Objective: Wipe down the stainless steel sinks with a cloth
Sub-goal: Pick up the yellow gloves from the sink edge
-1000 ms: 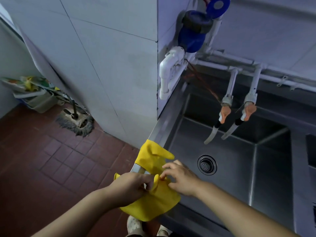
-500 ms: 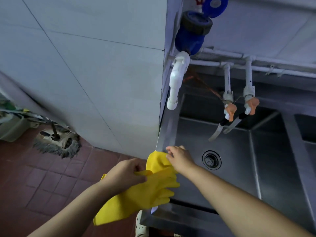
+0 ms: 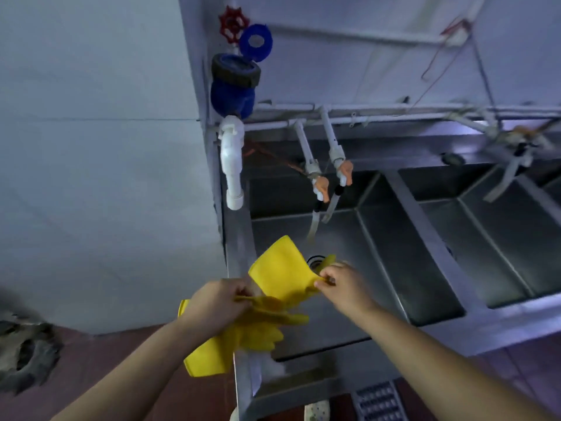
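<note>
**Two yellow gloves held over the left sink's near corner**

One yellow rubber glove (image 3: 282, 268) is pinched at its finger end by the right hand (image 3: 343, 284), cuff upward, above the left sink (image 3: 394, 268) and in front of its drain. The left hand (image 3: 215, 305) grips a second yellow glove (image 3: 239, 338), which hangs past the sink's near-left corner toward the red tiled floor (image 3: 121, 375). Behind the sink, two orange-handled taps (image 3: 334, 180) hang from white pipes, below a blue water meter (image 3: 233, 83). A second basin (image 3: 501, 238) lies right of the sink.
</note>
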Motion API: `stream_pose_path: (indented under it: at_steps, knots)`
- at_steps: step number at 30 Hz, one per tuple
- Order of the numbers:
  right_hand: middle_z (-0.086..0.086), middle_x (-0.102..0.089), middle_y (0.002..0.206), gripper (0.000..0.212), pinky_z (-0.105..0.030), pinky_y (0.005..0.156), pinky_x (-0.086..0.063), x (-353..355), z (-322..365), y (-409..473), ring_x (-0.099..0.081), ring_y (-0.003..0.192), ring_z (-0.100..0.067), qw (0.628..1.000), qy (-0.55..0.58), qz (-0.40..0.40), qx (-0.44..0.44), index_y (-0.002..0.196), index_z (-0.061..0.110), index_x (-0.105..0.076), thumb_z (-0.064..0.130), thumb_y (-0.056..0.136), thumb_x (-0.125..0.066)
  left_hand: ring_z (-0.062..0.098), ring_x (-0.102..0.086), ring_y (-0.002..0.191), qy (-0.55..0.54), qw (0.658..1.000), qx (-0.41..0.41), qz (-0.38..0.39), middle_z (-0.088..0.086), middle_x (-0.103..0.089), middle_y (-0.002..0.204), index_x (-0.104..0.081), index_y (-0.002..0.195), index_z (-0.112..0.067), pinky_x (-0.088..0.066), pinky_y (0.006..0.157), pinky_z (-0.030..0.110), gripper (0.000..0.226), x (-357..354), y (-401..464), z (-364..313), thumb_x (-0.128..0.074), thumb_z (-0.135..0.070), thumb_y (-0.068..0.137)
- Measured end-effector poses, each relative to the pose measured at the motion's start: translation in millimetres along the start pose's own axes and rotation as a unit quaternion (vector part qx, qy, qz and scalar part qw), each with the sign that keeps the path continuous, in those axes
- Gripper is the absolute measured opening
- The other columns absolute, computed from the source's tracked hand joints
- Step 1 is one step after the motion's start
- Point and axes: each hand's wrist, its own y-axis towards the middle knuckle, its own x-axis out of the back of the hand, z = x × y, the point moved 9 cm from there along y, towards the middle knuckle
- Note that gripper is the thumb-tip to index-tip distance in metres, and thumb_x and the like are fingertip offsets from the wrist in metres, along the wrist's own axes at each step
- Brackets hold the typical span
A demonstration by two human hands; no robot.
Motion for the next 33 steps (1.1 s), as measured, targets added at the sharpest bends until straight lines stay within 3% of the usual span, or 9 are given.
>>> stream_pose_path:
  at_steps: [5, 8, 10, 13, 16, 20, 24, 27, 33]
  knots:
    - [0.003, -0.045, 0.053, 0.03, -0.031, 0.051, -0.028, 88.1, -71.2, -49.2, -0.051, 0.061, -0.02, 0.988, 0.004, -0.112, -0.103, 0.059, 0.022, -0.051, 0.031, 0.083, -0.065, 0.002, -0.055, 0.076, 0.019, 0.994, -0.109, -0.019, -0.016, -0.062, 0.078, -0.067, 0.087, -0.031, -0.035, 0.057, 0.014, 0.011, -4.3, 24.5, -95.0, -0.065, -0.023, 0.08]
    - [0.009, -0.052, 0.062, 0.014, -0.034, 0.058, -0.04, 130.0, -122.7, -84.5, -0.057, 0.066, -0.016, 0.973, 0.05, -0.169, -0.148, 0.075, 0.023, -0.061, 0.029, 0.088, -0.062, 0.004, -0.058, 0.081, 0.031, 0.987, -0.155, -0.005, -0.015, -0.066, 0.083, -0.068, 0.088, -0.03, -0.04, 0.065, 0.018, 0.011, -17.4, 34.9, -156.4, -0.065, -0.023, 0.081]
    - [0.012, -0.055, 0.066, 0.01, -0.021, 0.055, -0.037, 156.2, -160.2, -111.4, -0.055, 0.066, -0.011, 0.959, 0.064, -0.209, -0.179, 0.081, 0.022, -0.065, 0.028, 0.089, -0.062, 0.004, -0.059, 0.086, 0.037, 0.982, -0.183, 0.016, -0.015, -0.065, 0.087, -0.068, 0.092, -0.029, -0.043, 0.072, 0.021, 0.012, -33.5, 40.2, -197.6, -0.065, -0.023, 0.082]
    - [0.009, -0.055, 0.062, 0.018, -0.022, 0.051, -0.031, 189.3, -221.9, -155.8, -0.053, 0.061, -0.006, 0.939, 0.066, -0.251, -0.226, 0.078, 0.023, -0.061, 0.035, 0.091, -0.058, -0.002, -0.054, 0.085, 0.066, 0.97, -0.229, 0.041, -0.021, -0.058, 0.085, -0.069, 0.095, -0.03, -0.041, 0.074, 0.016, 0.014, -67.6, 44.0, -265.0, -0.066, -0.025, 0.083]
    - [0.007, -0.059, 0.065, 0.023, -0.025, 0.051, -0.032, 219.3, -290.2, -205.0, -0.056, 0.064, -0.006, 0.918, 0.053, -0.281, -0.276, 0.075, 0.025, -0.058, 0.04, 0.092, -0.054, 0.002, -0.057, 0.089, 0.094, 0.955, -0.274, 0.065, -0.017, -0.063, 0.089, -0.069, 0.095, -0.032, -0.045, 0.079, 0.022, 0.013, -111.2, 39.5, -338.4, -0.065, -0.028, 0.083]
    - [0.012, -0.067, 0.077, 0.014, -0.028, 0.062, -0.045, 261.4, -377.5, -265.1, -0.062, 0.075, -0.008, 0.899, 0.06, -0.316, -0.296, 0.087, 0.031, -0.065, 0.042, 0.089, -0.055, 0.001, -0.057, 0.089, 0.126, 0.936, -0.319, 0.076, -0.016, -0.066, 0.094, -0.067, 0.097, -0.032, -0.046, 0.077, 0.024, 0.013, -167.2, 25.4, -432.2, -0.061, -0.035, 0.085]
    - [0.015, -0.06, 0.064, 0.018, -0.028, 0.054, -0.042, 301.2, -448.5, -317.4, -0.057, 0.064, 0.0, 0.886, 0.053, -0.345, -0.306, 0.069, 0.04, -0.054, 0.042, 0.087, -0.055, 0.004, -0.058, 0.086, 0.135, 0.921, -0.356, 0.084, -0.014, -0.066, 0.087, -0.066, 0.092, -0.031, -0.046, 0.073, 0.026, 0.009, -218.7, 13.7, -511.3, -0.061, -0.035, 0.086]
    - [0.011, -0.056, 0.056, 0.024, -0.027, 0.047, -0.034, 327.1, -494.2, -348.5, -0.053, 0.057, -0.001, 0.87, 0.053, -0.364, -0.329, 0.064, 0.037, -0.05, 0.042, 0.088, -0.055, 0.004, -0.057, 0.093, 0.173, 0.902, -0.387, 0.078, -0.014, -0.066, 0.099, -0.065, 0.1, -0.033, -0.044, 0.072, 0.024, 0.016, -254.4, 7.9, -560.8, -0.057, -0.038, 0.088]
    - [0.005, -0.053, 0.056, 0.031, -0.035, 0.05, -0.04, 359.8, -565.6, -373.8, -0.05, 0.053, -0.009, 0.853, 0.112, -0.394, -0.323, 0.061, 0.033, -0.048, 0.033, 0.091, -0.055, 0.008, -0.055, 0.101, 0.232, 0.853, -0.46, 0.083, -0.012, -0.062, 0.108, -0.063, 0.108, -0.032, -0.045, 0.078, 0.027, 0.021, -314.6, 16.3, -649.3, -0.053, -0.036, 0.09]
